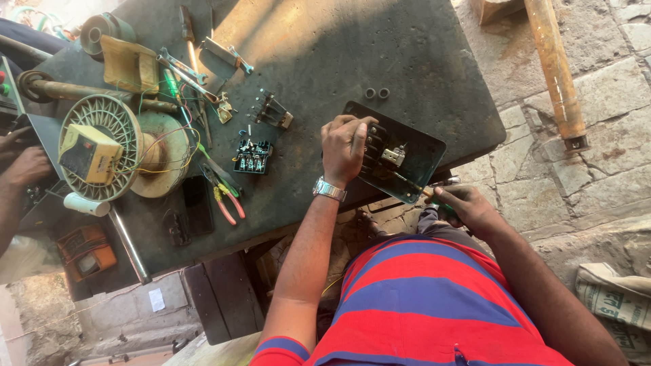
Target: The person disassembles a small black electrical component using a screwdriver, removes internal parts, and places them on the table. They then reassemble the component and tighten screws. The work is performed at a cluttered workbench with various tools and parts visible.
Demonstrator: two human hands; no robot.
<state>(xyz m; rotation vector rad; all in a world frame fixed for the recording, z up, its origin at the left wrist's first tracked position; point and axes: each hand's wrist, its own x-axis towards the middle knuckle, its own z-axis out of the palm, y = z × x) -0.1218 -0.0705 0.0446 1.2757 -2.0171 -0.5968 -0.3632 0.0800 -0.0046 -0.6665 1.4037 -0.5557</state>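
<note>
A dark rectangular metal plate [420, 146] with black switch parts mounted on it lies at the near right edge of the workbench. My left hand [344, 146] grips the black part on the plate's left side, fingers curled over it. My right hand [464, 207] holds a screwdriver [415, 186] by its handle, with the shaft angled up-left to a small metal block on the plate.
A dark workbench [325, 61] carries a black terminal block [253, 157], a metal bracket [272, 112], red-handled pliers [226, 198], wrenches [182, 68], a fan guard with a yellow box [95, 152] and two small rings [377, 93]. Another person's hand [24, 166] is at the left. A rusty pipe [556, 68] lies on the stone floor.
</note>
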